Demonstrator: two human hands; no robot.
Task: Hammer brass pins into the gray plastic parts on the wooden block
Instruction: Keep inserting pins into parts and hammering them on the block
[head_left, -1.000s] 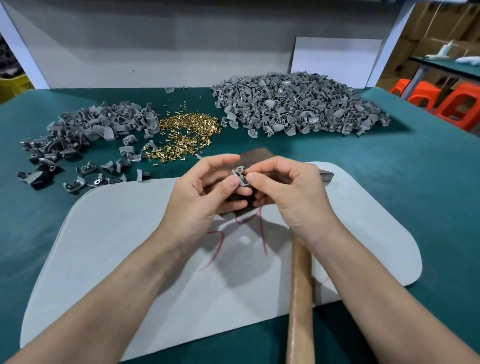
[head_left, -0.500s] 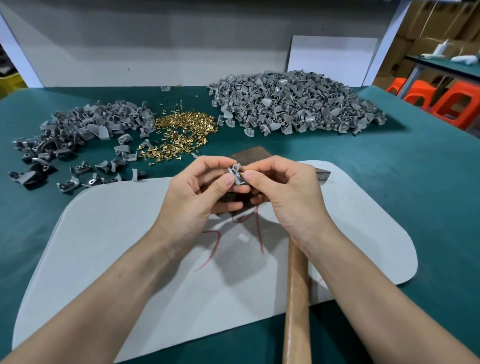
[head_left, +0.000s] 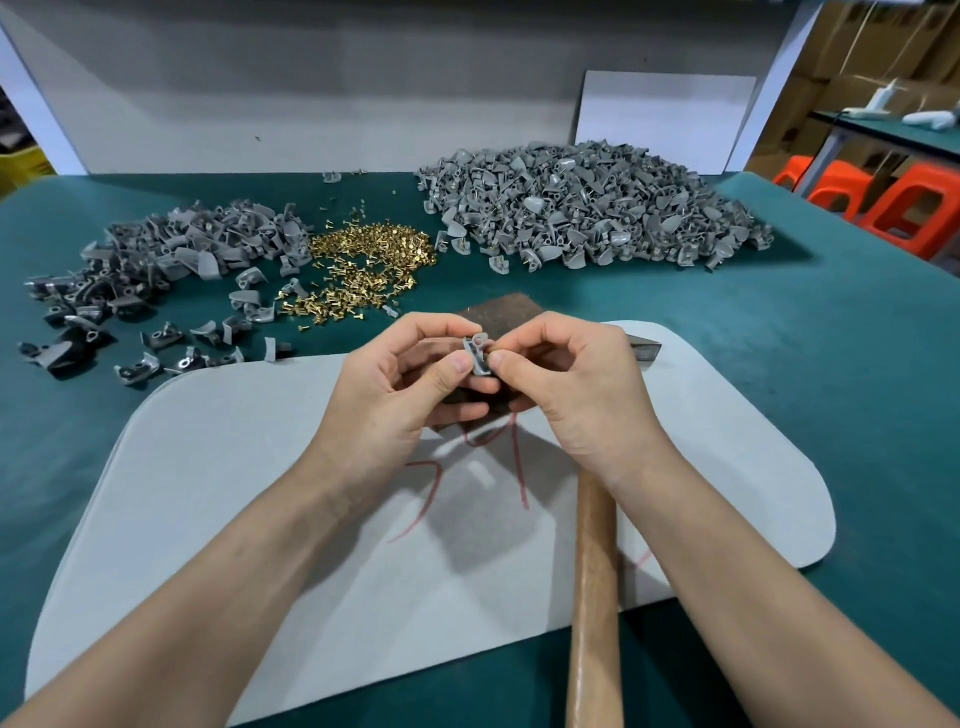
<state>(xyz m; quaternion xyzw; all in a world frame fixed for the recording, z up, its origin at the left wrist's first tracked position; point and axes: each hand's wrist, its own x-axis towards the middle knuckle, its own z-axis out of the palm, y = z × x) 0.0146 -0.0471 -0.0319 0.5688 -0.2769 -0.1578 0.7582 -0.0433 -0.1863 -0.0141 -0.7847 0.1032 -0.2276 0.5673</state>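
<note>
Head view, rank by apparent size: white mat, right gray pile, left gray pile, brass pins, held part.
1. white mat
2-3. right gray pile, left gray pile: similar spread, not ranked
4. brass pins
5. held part, smallest despite being nearest

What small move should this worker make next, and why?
Probably set the gray part onto the wooden block beneath it. The left hand and right hand both pinch it in the air, and the hammer lies unheld under the right wrist, so striking cannot start yet.
</note>
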